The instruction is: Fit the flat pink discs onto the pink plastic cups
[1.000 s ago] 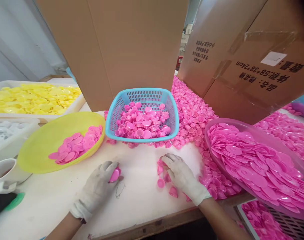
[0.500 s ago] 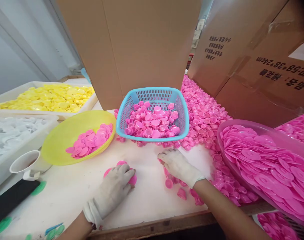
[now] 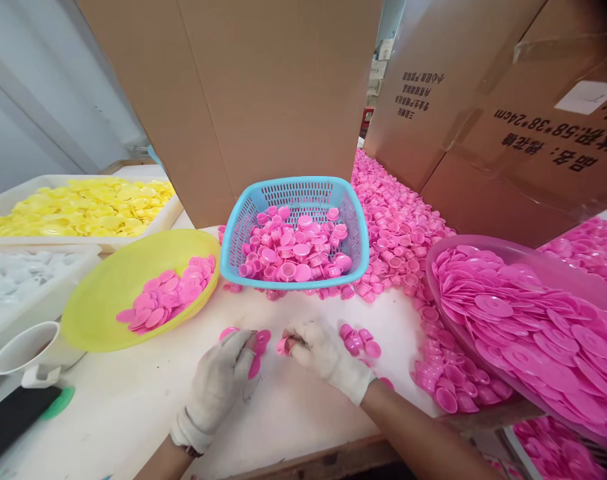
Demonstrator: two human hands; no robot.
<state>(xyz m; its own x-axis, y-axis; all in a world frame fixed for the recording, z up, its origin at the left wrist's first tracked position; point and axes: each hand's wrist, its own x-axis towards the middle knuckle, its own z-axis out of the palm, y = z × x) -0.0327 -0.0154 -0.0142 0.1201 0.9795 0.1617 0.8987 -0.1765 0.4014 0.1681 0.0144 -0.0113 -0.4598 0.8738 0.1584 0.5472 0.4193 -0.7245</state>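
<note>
Both my hands wear pale knit gloves and meet over the white table (image 3: 133, 393). My left hand (image 3: 220, 380) is closed on a few flat pink discs (image 3: 259, 340) that fan out past its fingers. My right hand (image 3: 323, 350) pinches a small pink cup (image 3: 282, 345) right beside those discs. A few loose pink cups (image 3: 357, 340) lie just right of my right hand. Behind the hands stands a blue basket (image 3: 356, 227) full of pink cups and discs.
A yellow bowl (image 3: 98, 300) with pink discs sits at left, a clear bowl (image 3: 508, 263) heaped with pink discs at right. Pink cups (image 3: 398, 220) cover the table's right side. Cardboard boxes (image 3: 263, 87) stand behind. Trays of yellow discs (image 3: 83, 203) and white parts (image 3: 13, 277), and a white cup (image 3: 23, 350), are at far left.
My right hand left the cup pile and moved left with one cup, meeting my left hand. My left hand shifted slightly right with its discs.
</note>
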